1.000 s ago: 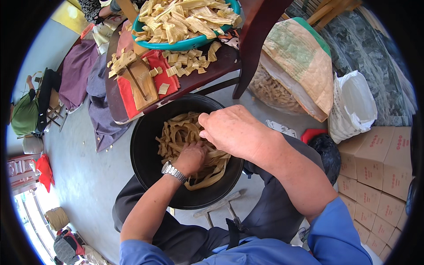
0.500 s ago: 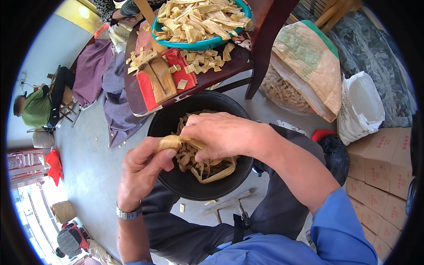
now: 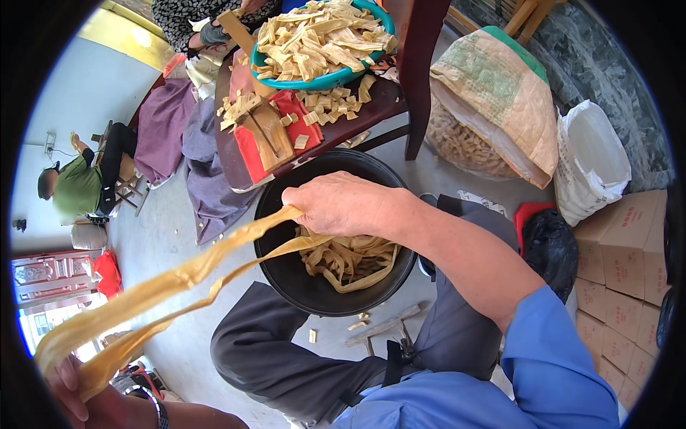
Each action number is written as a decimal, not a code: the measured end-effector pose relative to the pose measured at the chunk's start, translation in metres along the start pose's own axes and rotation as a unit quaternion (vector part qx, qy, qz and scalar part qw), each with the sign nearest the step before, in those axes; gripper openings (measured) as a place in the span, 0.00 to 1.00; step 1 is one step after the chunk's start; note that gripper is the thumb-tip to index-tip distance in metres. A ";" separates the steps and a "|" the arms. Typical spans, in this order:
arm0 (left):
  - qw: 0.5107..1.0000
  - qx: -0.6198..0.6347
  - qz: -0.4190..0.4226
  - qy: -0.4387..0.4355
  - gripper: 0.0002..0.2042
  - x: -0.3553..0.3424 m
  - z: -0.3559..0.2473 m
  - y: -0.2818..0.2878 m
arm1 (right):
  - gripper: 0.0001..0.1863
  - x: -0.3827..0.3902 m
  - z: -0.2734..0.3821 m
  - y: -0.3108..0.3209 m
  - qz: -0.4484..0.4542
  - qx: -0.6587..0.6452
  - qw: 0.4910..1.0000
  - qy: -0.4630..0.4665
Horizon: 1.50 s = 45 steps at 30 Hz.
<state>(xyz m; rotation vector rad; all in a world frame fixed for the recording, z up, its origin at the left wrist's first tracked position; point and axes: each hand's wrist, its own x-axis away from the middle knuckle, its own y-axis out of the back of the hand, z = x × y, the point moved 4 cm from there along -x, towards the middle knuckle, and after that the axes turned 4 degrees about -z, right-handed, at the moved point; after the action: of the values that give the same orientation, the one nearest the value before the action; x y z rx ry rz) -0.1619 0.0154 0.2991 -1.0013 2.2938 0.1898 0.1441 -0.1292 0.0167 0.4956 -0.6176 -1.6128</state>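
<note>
My right hand (image 3: 336, 204) is closed on a long yellowish strip (image 3: 243, 239) over a black tub (image 3: 271, 275) of tangled strips (image 3: 350, 264). My left hand (image 3: 75, 390), at the lower left and partly cut off, grips the other end of two lengths stretched between my hands. Behind the tub, a dark-red chair (image 3: 386, 96) carries a teal basin (image 3: 386, 28) heaped with pale strips, a wooden board with a slot (image 3: 271, 136) on red cloth (image 3: 250, 154), and several small cut pieces (image 3: 332, 104).
A paper-covered sack of pieces (image 3: 493, 71), a white sack (image 3: 593, 143), a black bag (image 3: 550, 243) and stacked cartons (image 3: 625, 250) stand at right. Purple cloths (image 3: 164, 121) hang at left. Another person (image 3: 75, 186) sits far left; another person's sleeve (image 3: 175, 21) shows top left.
My hands came up out of the tub with strips, then moved apart: my left hand went down and left to the frame's edge, drawing the lengths taut, while my right stayed over the tub.
</note>
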 end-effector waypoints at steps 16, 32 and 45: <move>0.829 -0.224 0.220 0.464 0.26 0.143 0.228 -0.147 | 0.12 0.021 -0.013 0.019 0.025 0.097 0.995 -0.007; 0.828 0.202 -0.165 0.497 0.23 0.160 0.256 -0.150 | 0.18 0.044 0.016 0.001 0.158 0.040 0.986 0.034; 0.834 0.223 -0.220 0.454 0.15 0.160 0.248 -0.132 | 0.28 0.048 0.040 0.017 0.047 -0.129 0.983 0.123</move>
<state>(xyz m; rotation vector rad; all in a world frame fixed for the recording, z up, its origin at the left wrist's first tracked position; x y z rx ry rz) -0.0319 -0.0868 0.0210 -1.5136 2.5642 -1.2020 0.1254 -0.1734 0.0598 0.4567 -0.2371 -1.4876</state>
